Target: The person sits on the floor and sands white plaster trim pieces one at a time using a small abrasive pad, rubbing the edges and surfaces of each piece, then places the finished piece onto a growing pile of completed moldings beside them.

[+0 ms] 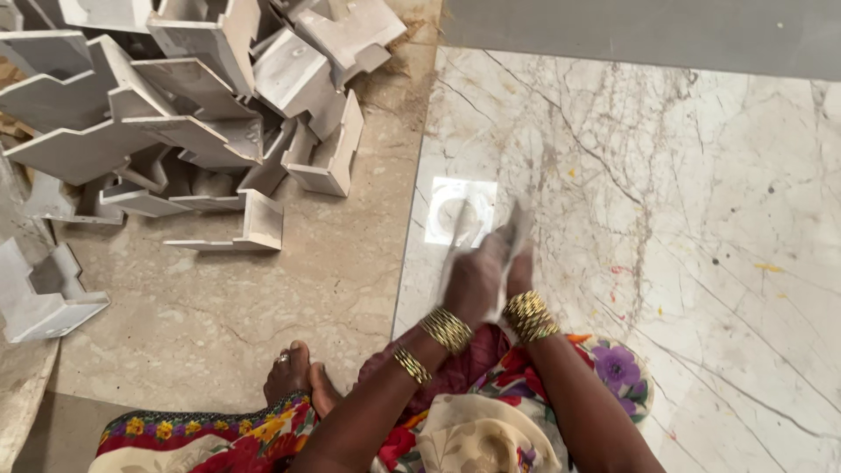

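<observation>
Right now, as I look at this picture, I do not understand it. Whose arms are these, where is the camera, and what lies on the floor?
There is no machine here. A person wears one camera on the head, and it looks straight down, so you see that person's own arms from above.

The left hand and the right hand are close together over a large pale marble slab with brown veins. Between them they seem to hold a thin whitish sheet, perhaps paper or cloth; it is blurred, so I cannot say which. Just beyond the hands a pale square patch marks the slab. Both wrists carry gold bangles.

To the left is a beige stone floor with a pile of grey cut stone pieces. At the bottom you see the person's bare feet and flowered clothing.
</observation>
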Tool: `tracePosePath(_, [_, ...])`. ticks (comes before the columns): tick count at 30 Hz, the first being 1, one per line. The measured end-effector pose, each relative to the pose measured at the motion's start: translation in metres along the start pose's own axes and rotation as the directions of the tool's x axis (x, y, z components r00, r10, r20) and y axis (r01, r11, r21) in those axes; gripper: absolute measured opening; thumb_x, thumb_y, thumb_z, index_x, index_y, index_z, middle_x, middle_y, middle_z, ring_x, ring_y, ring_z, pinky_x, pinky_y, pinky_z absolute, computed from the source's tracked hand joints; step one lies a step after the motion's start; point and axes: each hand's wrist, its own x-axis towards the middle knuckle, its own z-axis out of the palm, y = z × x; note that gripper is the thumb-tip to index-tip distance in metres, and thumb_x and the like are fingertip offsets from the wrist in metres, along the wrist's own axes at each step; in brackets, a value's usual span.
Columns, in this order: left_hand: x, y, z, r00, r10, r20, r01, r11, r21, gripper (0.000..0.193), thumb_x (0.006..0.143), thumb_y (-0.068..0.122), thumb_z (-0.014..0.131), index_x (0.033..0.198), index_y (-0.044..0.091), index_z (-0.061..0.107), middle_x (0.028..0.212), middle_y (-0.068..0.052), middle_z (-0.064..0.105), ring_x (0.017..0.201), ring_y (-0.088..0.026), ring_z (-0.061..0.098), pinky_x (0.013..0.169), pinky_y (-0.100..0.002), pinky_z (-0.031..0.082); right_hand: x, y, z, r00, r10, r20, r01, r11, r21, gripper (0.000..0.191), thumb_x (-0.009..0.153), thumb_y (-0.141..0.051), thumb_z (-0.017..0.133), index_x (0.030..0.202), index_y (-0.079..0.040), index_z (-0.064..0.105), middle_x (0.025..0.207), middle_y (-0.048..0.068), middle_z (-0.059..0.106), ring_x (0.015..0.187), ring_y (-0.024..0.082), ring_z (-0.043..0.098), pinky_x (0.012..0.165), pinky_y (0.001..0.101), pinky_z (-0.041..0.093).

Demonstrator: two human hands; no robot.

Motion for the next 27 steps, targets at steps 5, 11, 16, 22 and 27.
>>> tracePosePath(5, [-0.017, 0.016, -0.002, 0.985, 0.132, 0.111, -0.144, 0.984, 0.104, 0.023, 0.109, 0.013, 0.044, 0.124, -0.004, 0.051, 0.071, -0.019, 0.069, 0.052, -0.026, 0.068, 0.04, -0.036, 0.053, -0.001, -0.011, -0.01, 1.0, 0.0, 0.01, 0.0, 0.999, -0.037, 0.063, 0.107, -0.056, 0.033, 0.096, -0.005, 0.067, 0.074, 0.004, 0.063, 0.06, 0.013, 0.06, 0.048, 0.0277, 0.053])
tracePosePath(11, [0.008, -0.002, -0.028, 0.995, 0.043, 0.085, -0.052, 0.992, 0.114, 0.027, 0.104, 0.005, 0.044, 0.128, -0.006, 0.048, 0.075, -0.021, 0.07, 0.06, -0.031, 0.071, 0.051, -0.042, 0.059, -0.007, -0.015, 0.012, 0.988, -0.152, 0.005, 0.151, 0.979, -0.139, 0.07, 0.102, -0.063, 0.03, 0.096, -0.008, 0.072, 0.075, 0.005, 0.069, 0.066, 0.014, 0.066, 0.056, 0.0272, 0.056])
tracePosePath(16, [0.003, 0.01, -0.052, 0.901, 0.083, 0.426, -0.133, 0.987, 0.089, 0.038, 0.091, 0.0, 0.045, 0.128, 0.001, 0.054, 0.08, -0.02, 0.073, 0.064, -0.031, 0.072, 0.056, -0.042, 0.061, 0.001, -0.02, -0.005, 0.949, -0.209, -0.238, 0.218, 0.976, 0.012, 0.068, 0.106, -0.064, 0.042, 0.081, -0.004, 0.064, 0.067, 0.004, 0.062, 0.055, 0.014, 0.059, 0.048, 0.0306, 0.05])
tracePosePath(22, [0.013, 0.018, -0.108, 0.991, 0.045, 0.13, -0.087, 0.935, 0.343, 0.014, 0.103, 0.009, 0.052, 0.112, 0.003, 0.06, 0.07, -0.015, 0.07, 0.057, -0.03, 0.07, 0.049, -0.044, 0.055, -0.002, -0.036, -0.005, 0.966, -0.091, -0.244, 0.102, 0.994, 0.032, 0.073, 0.103, -0.068, 0.041, 0.063, -0.009, 0.052, 0.053, 0.005, 0.049, 0.039, 0.014, 0.046, 0.036, 0.0315, 0.041])
tracePosePath(27, [-0.02, 0.006, -0.07, 0.897, 0.196, 0.397, -0.355, 0.854, 0.381, 0.017, 0.099, 0.005, 0.054, 0.116, 0.0, 0.056, 0.081, -0.018, 0.068, 0.075, -0.031, 0.071, 0.065, -0.042, 0.06, -0.01, -0.04, 0.005, 0.976, -0.11, -0.188, 0.108, 0.994, -0.021, 0.067, 0.099, -0.067, 0.042, 0.07, -0.009, 0.061, 0.059, 0.003, 0.058, 0.045, 0.012, 0.053, 0.04, 0.0303, 0.045])
